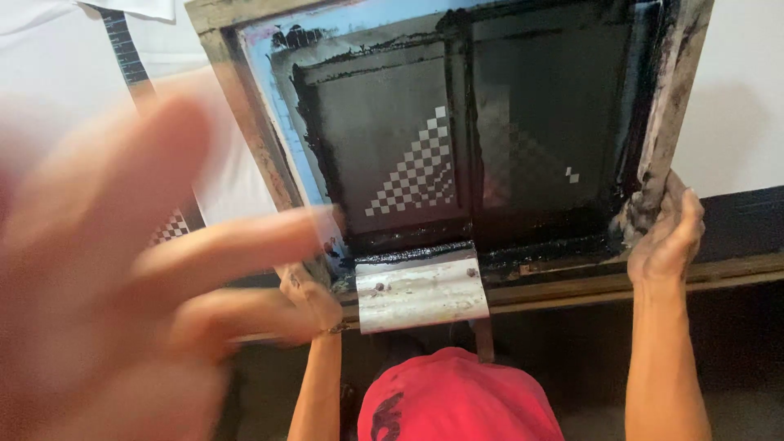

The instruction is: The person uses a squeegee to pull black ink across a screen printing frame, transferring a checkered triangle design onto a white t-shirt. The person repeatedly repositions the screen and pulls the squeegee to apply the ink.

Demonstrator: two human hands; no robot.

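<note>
1. Hand (122,269) of the camera wearer, the left one, huge and blurred at the near left. Fingers spread apart, closed on nothing, tips reaching right toward the near left corner of the printing screen (253,122). Touching it or just short of it: cannot tell through the blur. No right hand in view.
2. Printing screen filling the far middle, tilted up on its near edge. Worn wooden rim, blue tape inside it, mesh smeared thick with black ink. Two panels side by side.
3. White cloth (49,65) spread at the far left, partly under the screen's left rim.
4. Red cap (457,400) of a second person at the near middle, just below the screen.
5. Metal plate (420,290), bent and paint-flecked, at the screen's near edge, between that person's arms.
6. Co-worker's hands, ink-stained: one (665,233) clamped on the near right corner of the rim, the other (314,298) at the near left corner, half hidden behind the blurred fingers.
7. Checker pattern (416,171), pale squares in a rising wedge, open in the left panel's mesh.
8. Checker print (169,229), black on the white cloth, just left of the screen. Judging by this, one print already laid down and the screen lifted clear of it, ink not yet cleaned off.
</note>
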